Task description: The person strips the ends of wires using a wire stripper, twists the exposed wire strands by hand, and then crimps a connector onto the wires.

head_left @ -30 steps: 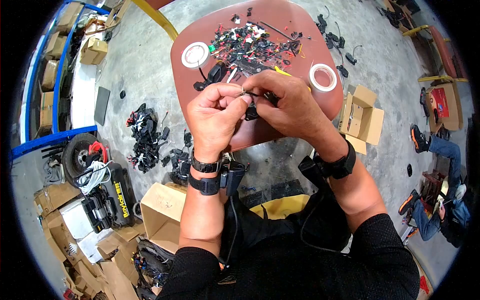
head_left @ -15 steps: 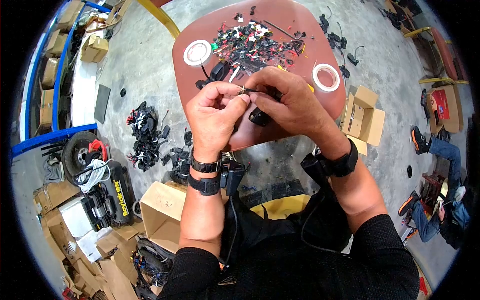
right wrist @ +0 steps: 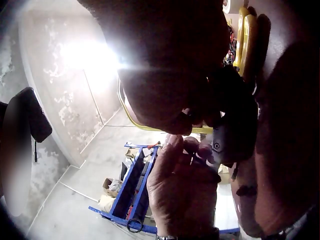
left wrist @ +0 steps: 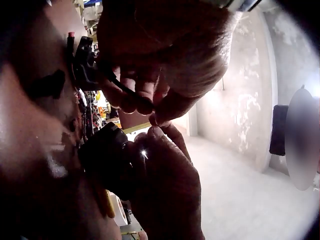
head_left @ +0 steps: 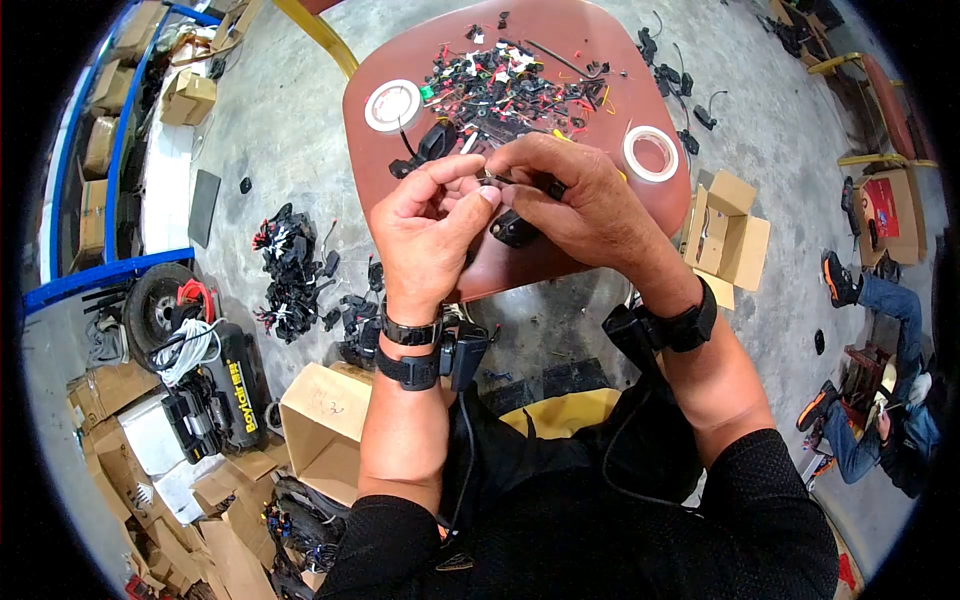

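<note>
In the head view both hands meet over the near part of the red-brown table (head_left: 400, 235). My left hand (head_left: 420, 235) pinches the end of a thin black cable between thumb and index finger. From the other side my right hand (head_left: 580, 200) pinches the same cable, fingertips close to the left ones. Beneath the right palm hangs a small black plastic housing (head_left: 513, 229), partly hidden by that hand; the right wrist view shows its screwed side (right wrist: 235, 130). A black length of cable (left wrist: 127, 89) runs along the left fingers in the left wrist view.
Behind the hands lies a heap of small connectors and wire scraps (head_left: 510, 85), between two rolls of white tape (head_left: 393, 105) (head_left: 650, 154). Another black housing (head_left: 437, 141) lies left of the heap. Yellow-handled pliers (right wrist: 245, 40) lie close by. Open cartons (head_left: 325, 420) stand on the floor.
The hands stay in nearly the same place. Their fingertips have shifted slightly on the cable, and the black housing under the right hand shows more than a second ago.
</note>
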A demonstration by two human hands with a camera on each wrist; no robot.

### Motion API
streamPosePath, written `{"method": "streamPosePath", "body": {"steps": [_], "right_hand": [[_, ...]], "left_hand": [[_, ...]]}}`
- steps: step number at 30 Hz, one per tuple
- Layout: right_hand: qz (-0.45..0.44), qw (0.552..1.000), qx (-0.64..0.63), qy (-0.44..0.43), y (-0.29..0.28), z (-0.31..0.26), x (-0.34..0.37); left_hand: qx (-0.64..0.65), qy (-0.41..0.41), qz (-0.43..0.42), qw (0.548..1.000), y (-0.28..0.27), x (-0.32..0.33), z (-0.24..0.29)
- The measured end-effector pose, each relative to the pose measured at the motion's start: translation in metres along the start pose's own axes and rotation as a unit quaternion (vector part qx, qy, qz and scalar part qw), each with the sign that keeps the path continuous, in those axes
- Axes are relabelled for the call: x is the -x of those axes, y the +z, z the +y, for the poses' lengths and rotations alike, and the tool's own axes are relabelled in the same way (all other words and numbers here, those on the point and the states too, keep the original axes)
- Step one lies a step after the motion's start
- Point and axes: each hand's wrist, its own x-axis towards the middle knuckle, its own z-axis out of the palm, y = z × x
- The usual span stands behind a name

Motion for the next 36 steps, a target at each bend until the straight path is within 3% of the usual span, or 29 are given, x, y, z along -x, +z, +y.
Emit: {"method": "streamPosePath", "body": {"steps": [9, 29, 36], "right_hand": [[0.023, 0.999, 0.032, -0.021, -0.0011, -0.0006, -0.0009], [0.016, 0.996, 0.079, -0.034, -0.0023, 0.0007, -0.0019], [0.018, 0.999, 0.029, -0.005, 0.0015, -0.0002, -0.0001]], "left_hand": [[-0.085, 0.107, -0.017, 0.99, 0.0013, -0.0021, 0.0011], [-0.114, 0.101, 0.025, 0.988, 0.0034, -0.0008, -0.0002], [-0.108, 0.083, 0.027, 0.99, 0.0036, -0.0005, 0.0028]]}}
